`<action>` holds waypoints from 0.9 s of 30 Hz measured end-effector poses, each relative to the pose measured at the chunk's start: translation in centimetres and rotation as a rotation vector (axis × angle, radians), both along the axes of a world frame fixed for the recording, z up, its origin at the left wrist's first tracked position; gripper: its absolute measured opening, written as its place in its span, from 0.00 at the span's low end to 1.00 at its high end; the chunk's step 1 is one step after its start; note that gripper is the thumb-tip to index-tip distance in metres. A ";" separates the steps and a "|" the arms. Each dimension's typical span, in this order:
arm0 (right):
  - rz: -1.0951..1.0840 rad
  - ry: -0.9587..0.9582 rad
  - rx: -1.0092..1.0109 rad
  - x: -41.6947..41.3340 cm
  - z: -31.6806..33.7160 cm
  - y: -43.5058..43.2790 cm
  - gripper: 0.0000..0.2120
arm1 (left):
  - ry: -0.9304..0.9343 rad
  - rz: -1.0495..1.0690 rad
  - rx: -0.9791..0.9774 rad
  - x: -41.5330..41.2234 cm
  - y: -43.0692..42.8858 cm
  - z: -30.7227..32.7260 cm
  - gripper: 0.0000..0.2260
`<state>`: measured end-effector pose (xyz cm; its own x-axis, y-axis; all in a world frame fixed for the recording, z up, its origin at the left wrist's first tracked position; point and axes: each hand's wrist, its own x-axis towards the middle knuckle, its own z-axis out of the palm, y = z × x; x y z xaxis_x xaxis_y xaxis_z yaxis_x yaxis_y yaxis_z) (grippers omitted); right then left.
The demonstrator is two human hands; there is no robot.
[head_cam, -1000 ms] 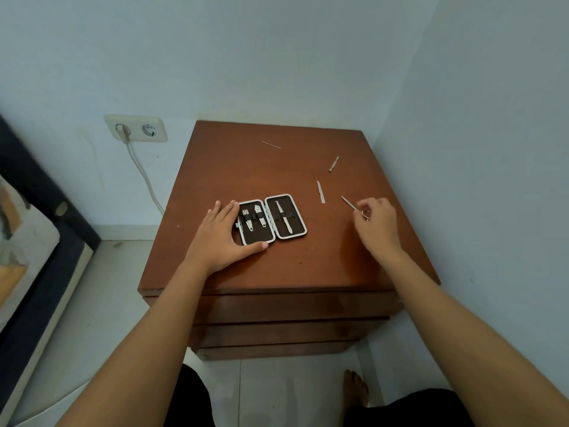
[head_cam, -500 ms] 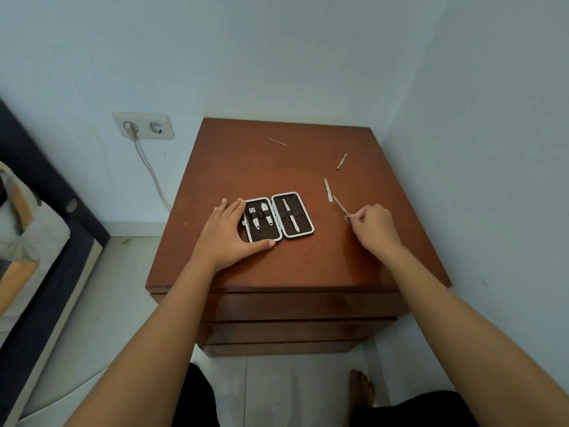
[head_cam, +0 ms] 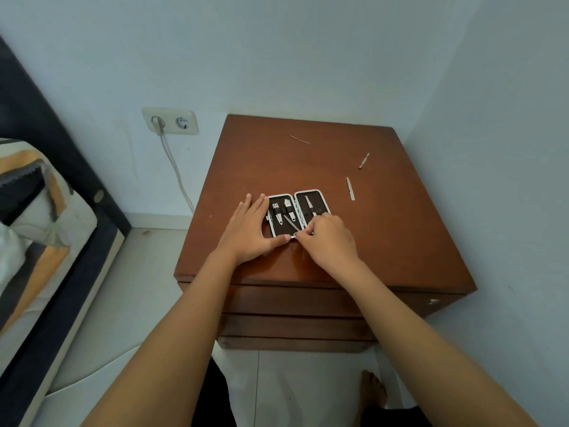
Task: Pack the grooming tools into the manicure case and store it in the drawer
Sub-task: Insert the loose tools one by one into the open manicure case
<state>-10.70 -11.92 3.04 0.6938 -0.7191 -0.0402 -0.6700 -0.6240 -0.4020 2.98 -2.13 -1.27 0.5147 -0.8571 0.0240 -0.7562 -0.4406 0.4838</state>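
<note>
Nightstand (head_cam: 400,229) | right hand (head_cam: 331,238) now over case (head_cam: 297,215), pinching thin tool (head_cam: 291,224) | left hand (head_cam: 249,234) flat, unchanged

R hand (head_cam: 331,238) w/ tool (head_cam: 290,223) over case (head_cam: 311,192)

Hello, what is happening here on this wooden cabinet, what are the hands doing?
A person is packing a small open black manicure case on the brown wooden nightstand. The left hand steadies the case, and the right hand slides a thin metal tool into its left half. Three slim metal tools lie loose on the top, and the drawers are shut.
</note>
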 end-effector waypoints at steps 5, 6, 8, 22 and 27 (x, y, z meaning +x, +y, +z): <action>-0.019 0.025 -0.128 0.6 -0.7 0.6 0.13 | -0.009 -0.012 0.006 0.1 0.0 0.0 0.47; -0.020 0.013 -0.148 0.7 -0.9 0.6 0.13 | -0.009 -0.017 0.007 0.1 0.0 0.0 0.47; -0.017 -0.022 -0.183 0.8 -1.3 0.7 0.11 | -0.011 -0.021 0.010 0.2 0.0 0.0 0.45; 0.384 -0.314 -0.276 -1.1 -3.2 0.8 0.13 | -0.043 -0.034 0.055 0.1 0.0 0.2 0.41; 0.379 -0.347 -0.199 -0.9 -2.9 0.1 0.12 | -0.048 -0.037 0.063 0.0 0.0 0.2 0.41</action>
